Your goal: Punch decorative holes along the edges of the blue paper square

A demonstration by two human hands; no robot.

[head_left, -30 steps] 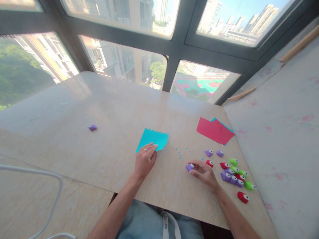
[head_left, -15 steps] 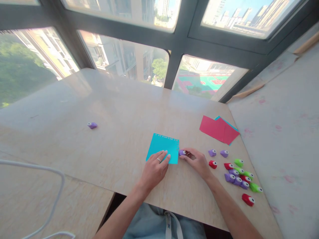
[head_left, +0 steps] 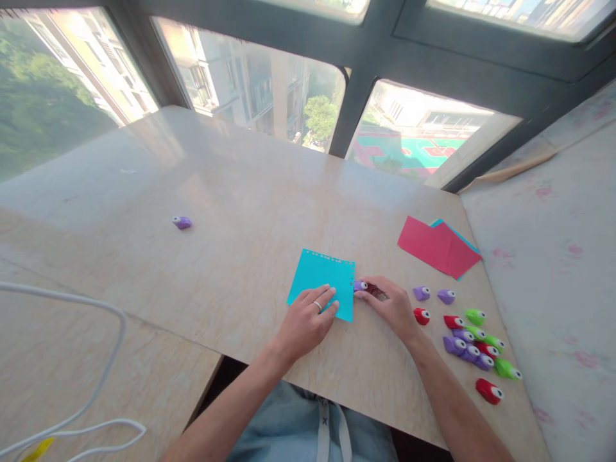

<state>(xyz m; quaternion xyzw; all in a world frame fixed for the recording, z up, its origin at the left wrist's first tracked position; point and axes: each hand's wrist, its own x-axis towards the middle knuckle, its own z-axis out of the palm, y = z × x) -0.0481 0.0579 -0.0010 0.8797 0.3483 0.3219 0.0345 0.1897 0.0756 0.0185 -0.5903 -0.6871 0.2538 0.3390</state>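
Note:
A blue sheet of paper lies on the table, with small punched holes along its far edge and part of its right edge. My left hand rests flat on the near part of this sheet, fingers spread, a ring on one finger. At the paper's right edge, my right hand pinches a purple craft punch between thumb and fingers. The punch touches the paper's edge; whether the paper sits inside its slot I cannot tell.
Several purple, red and green craft punches cluster on the right, beside the wall. Behind them lie red paper sheets over blue ones. A lone purple punch sits far left. A white cable loops at lower left. Windows stand behind.
The camera view has shifted, tilting downward. The right hand and its punch stay at the paper's right edge, and the left hand still presses the sheet, which has turned slightly.

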